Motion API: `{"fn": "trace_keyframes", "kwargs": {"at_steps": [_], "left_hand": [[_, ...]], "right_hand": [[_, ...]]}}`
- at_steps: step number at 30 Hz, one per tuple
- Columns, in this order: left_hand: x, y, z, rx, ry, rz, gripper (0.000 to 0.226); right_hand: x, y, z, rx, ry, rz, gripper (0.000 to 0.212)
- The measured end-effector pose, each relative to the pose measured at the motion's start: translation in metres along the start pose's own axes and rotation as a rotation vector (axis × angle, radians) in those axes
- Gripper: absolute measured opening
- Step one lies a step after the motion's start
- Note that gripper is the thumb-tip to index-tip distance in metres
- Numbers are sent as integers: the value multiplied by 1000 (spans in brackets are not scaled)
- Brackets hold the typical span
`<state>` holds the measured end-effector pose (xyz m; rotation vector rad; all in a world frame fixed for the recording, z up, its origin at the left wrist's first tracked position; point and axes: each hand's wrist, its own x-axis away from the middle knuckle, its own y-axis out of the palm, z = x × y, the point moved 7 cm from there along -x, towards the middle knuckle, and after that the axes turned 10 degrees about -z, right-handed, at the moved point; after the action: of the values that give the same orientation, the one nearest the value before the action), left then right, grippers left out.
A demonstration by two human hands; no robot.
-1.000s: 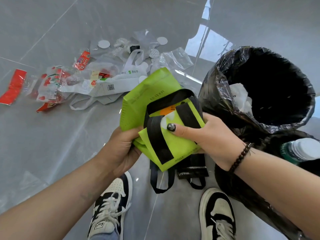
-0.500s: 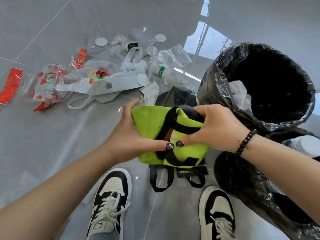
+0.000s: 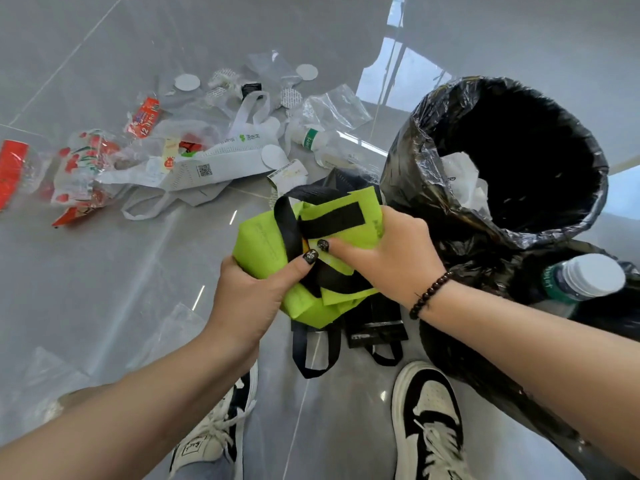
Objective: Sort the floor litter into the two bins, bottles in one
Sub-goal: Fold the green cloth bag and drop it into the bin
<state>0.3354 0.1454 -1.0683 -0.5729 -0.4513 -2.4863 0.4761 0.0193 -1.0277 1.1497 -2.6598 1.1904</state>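
The floor point(image 3: 104, 289) is glossy grey tile with thin pale seams and a bright window glare at 1 o'clock. From 9 to 12 o'clock litter lies scattered on it: a red wrapper point(image 3: 12, 169), crinkled clear packets printed red point(image 3: 81, 168), a flat white bag point(image 3: 207, 164) with loop handles, small white discs, and a small bottle point(image 3: 310, 136) with a green label lying on its side. At centre both hands grip a crumpled lime-green fabric bag point(image 3: 263, 240) with black straps, held above the floor just beside the bin. The left hand point(image 3: 249, 289) is closed under its lower left edge, thumb pressed on top; the right hand point(image 3: 391, 258) is closed over its right side, fingers curled down, a dark bead bracelet on the wrist. At 2 o'clock stands a round bin point(image 3: 433, 140) lined with wrinkled black plastic — white scraps inside. At 3 o'clock a second black-lined bin point(image 3: 519, 271) holds a white-capped clear bottle point(image 3: 581, 278).
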Motion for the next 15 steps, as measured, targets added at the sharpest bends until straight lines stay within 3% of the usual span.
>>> {"fn": "trace_keyframes", "kwargs": {"at_steps": [3, 7, 9, 13, 15], "left_hand": [[5, 15, 19, -15, 79, -83, 49], [10, 28, 38, -41, 162, -183, 40], [9, 28, 35, -32, 134, -205, 38], [7, 12, 27, -102, 50, -38, 98], [7, 7, 27, -209, 49, -8, 106]], "right_hand": [[-2, -5, -17, 280, -71, 86, 57], [11, 4, -57, 550, -322, 232, 33], [14, 22, -58, 623, -278, 100, 42], [37, 72, -46, 293, -296, -314, 88], [49, 85, -49, 207, -376, -393, 97]]}}
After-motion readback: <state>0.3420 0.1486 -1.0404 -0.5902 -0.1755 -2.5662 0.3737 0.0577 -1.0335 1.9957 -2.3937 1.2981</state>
